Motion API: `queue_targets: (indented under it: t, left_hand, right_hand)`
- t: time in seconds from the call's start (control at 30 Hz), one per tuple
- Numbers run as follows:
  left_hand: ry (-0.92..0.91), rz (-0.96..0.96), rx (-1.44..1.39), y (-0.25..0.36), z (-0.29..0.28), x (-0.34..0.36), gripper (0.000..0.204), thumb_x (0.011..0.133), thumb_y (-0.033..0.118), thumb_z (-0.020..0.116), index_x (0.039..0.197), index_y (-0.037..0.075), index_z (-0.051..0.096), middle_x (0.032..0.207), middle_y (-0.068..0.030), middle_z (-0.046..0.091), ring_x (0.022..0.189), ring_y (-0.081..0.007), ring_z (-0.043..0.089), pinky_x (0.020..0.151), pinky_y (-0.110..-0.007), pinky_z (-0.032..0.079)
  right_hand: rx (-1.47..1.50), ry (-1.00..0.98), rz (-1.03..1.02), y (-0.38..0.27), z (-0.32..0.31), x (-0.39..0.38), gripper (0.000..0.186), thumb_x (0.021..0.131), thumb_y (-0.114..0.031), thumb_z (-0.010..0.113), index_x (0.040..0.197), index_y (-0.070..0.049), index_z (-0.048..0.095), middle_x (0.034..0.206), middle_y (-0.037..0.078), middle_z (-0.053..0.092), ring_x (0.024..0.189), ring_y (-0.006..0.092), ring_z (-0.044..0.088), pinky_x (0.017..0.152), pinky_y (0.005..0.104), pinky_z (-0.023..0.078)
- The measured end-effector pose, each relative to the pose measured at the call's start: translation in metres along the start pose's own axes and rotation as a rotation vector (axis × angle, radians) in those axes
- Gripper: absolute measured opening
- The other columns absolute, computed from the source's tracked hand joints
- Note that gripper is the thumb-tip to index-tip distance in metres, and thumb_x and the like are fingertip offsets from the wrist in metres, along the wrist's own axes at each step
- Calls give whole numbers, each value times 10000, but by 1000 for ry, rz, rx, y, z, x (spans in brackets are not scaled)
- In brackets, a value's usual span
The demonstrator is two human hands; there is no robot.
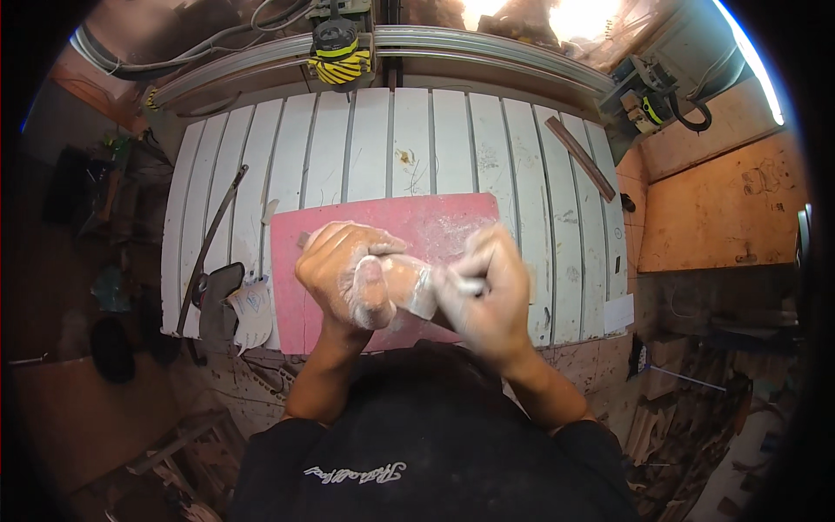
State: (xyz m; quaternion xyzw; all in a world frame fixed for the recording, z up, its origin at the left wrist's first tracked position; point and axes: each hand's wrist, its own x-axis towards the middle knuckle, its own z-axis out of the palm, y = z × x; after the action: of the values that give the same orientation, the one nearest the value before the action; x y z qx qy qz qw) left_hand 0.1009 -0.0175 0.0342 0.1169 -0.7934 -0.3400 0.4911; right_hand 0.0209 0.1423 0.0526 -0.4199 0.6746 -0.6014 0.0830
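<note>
Dusted with white powder, my left hand [348, 274] is closed around a tan, wooden-looking piece [403, 283] above the pink board. A small brownish end pokes out beyond its knuckles. The piece's pale, dusty end points toward my right hand [487, 296]. That hand is curled and blurred by motion, its fingers against or very near this end. Something whitish shows at its fingers; I cannot make out what it is. Under both hands lies the pink board [317, 300], smeared with white dust.
The board rests on a white slatted table [365, 148]. A brown wooden strip [581, 159] lies at right, a long dark strip [213, 222] at left. Near the left edge is a whitish glove-like cloth [252, 315]. A metal rail [487, 48] carrying machine heads [339, 56] spans the back.
</note>
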Motion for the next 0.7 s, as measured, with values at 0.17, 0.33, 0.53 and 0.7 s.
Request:
queue_targets:
  t: [0.17, 0.33, 0.53, 0.7]
  left_hand:
    - [55, 8, -52, -5, 2, -2, 461, 898, 395, 532, 670, 31, 698, 661, -120, 693, 602, -310, 665, 648, -401, 513]
    - [60, 8, -45, -6, 3, -1, 456, 898, 394, 534, 669, 35, 700, 655, -115, 687, 595, -311, 655, 634, -402, 503]
    - [34, 7, -23, -7, 2, -1, 422, 879, 370, 543, 675, 39, 706, 665, -119, 692, 597, -310, 649, 628, -406, 497]
    - [23, 26, 14, -1, 0, 0, 514, 923, 376, 455, 690, -7, 705, 665, -168, 704, 600, -318, 681, 643, -410, 519]
  right_hand:
    - [-7, -25, -115, -9, 2, -4, 303, 799, 40, 830, 825, -47, 541, 865, 89, 516, 749, 209, 517, 653, 350, 435]
    - [-55, 14, -50, -7, 1, 1, 288, 798, 56, 810, 822, -47, 543, 855, 87, 509, 751, 202, 515, 651, 346, 432]
    - [-43, 61, -5, -2, 0, 11, 275, 799, 39, 821, 823, -51, 562, 860, 85, 518, 752, 198, 517, 654, 342, 432]
    - [-48, -11, -30, -1, -1, 7, 286, 804, 35, 815, 803, -54, 544, 860, 89, 517, 742, 194, 516, 640, 342, 422]
